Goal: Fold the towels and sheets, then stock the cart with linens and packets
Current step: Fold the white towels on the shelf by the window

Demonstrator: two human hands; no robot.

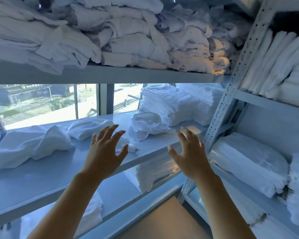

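Note:
Both my hands reach out over the middle shelf (41,176) with fingers spread and hold nothing. My left hand (105,152) hovers near a small crumpled white cloth (128,145) behind its fingers. My right hand (188,156) hovers at the shelf's front edge, below a white bundle in clear plastic (148,125). A loose white towel (29,144) lies crumpled at the left. Another rumpled towel (88,126) sits behind my left hand. A stack of folded white linen (176,102) stands at the back right.
The upper shelf (128,75) carries a heap of white linens (110,31). A perforated metal post (231,94) divides off a right rack with folded towels (274,62) and wrapped linen packs (245,161). A window is behind the shelf. Brown floor (162,219) shows below.

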